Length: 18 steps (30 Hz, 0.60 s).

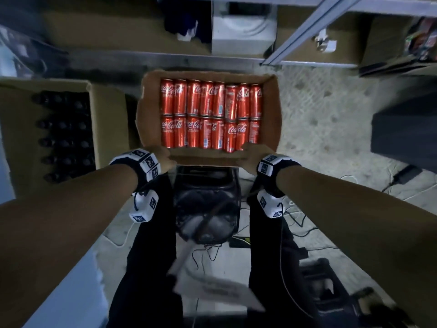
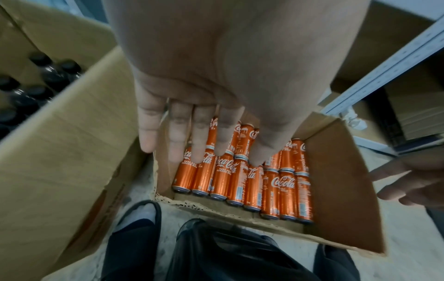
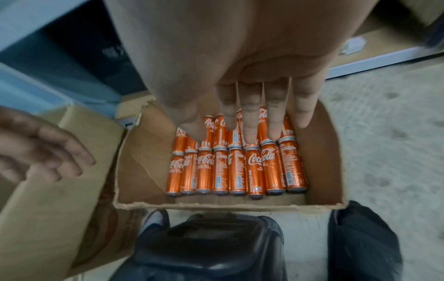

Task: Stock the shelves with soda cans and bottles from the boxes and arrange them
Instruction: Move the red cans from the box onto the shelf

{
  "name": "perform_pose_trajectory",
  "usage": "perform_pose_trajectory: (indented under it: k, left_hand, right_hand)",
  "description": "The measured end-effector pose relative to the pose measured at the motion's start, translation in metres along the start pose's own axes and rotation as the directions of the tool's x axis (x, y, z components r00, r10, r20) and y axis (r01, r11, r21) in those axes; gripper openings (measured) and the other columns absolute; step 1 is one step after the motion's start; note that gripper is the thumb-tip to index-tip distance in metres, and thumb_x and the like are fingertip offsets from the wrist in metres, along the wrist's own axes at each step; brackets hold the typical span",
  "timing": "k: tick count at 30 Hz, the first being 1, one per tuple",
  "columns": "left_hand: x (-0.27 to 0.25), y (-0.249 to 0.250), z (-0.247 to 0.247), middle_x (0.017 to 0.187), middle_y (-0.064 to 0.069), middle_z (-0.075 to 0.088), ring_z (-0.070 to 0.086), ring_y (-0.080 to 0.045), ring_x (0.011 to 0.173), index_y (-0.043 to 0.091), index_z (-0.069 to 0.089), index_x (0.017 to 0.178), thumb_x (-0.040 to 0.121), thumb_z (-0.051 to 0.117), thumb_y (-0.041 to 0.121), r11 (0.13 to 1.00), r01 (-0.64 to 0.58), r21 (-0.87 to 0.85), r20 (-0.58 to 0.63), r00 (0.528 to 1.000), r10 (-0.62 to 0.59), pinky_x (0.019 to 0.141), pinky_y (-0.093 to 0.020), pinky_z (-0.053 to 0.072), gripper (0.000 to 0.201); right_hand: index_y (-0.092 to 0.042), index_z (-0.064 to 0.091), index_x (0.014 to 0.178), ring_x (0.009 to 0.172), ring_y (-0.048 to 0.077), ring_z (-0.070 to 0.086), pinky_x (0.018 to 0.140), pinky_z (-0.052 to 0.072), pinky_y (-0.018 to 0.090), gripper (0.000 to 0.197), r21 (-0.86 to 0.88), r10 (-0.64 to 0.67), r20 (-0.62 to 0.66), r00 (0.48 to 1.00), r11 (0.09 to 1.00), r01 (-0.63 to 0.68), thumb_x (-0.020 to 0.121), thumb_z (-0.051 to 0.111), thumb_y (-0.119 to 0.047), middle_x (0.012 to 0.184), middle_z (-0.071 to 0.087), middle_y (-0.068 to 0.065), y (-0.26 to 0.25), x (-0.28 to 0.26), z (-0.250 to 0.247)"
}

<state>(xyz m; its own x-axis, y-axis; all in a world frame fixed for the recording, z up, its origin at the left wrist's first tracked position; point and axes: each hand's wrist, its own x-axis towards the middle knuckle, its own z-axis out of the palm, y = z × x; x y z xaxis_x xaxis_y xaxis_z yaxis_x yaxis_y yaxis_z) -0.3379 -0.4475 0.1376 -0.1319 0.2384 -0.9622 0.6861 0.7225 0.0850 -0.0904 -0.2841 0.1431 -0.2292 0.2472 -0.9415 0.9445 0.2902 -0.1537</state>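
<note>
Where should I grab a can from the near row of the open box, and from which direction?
Take a near-row Coca-Cola can by its side, from above. The cans lie flat, packed side by side, so only their upper sides are free. Starting at the row's right end, beside the cardboard box wall, probably leaves finger room. Both the left hand and right hand are open.

Left hand (image 2: 216, 79) is covering several far-row cans (image 2: 242, 176) — labels unreadable; bottles (image 1: 62, 133) are sitting in shadow, brand too dark to tell.
</note>
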Motion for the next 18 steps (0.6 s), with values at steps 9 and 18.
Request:
perform_pose_trajectory:
  k: [9,18]
  left_hand:
    - [0.104,0.017,0.035,0.108,-0.003,0.063,0.059,-0.025,0.096,0.02,0.061,0.101,0.089,0.07,0.022,0.994,-0.03,-0.101,-0.186,0.983,0.01,0.09,-0.038,0.051,0.016]
    - [0.188,0.078,0.049,0.142,-0.011,0.052,0.053,-0.031,0.125,0.02,0.044,0.146,0.094,0.057,0.044,0.985,-0.11,0.136,-0.308,0.94,0.148,0.099,-0.041,0.05,0.059]
  right_hand:
    - [-0.019,0.049,0.142,0.115,0.027,0.062,0.094,0.051,0.033,0.069,-0.018,0.007,-0.028,1.0,1.0,-0.007,0.092,0.058,-0.066,0.137,0.06,0.003,0.028,0.119,0.022]
    - [-0.013,0.043,0.144,0.122,0.032,0.061,0.091,0.045,0.032,0.058,0.322,0.206,-0.132,0.97,0.934,-0.154,0.097,0.063,-0.041,0.139,0.059,0.01,0.066,0.205,0.021]
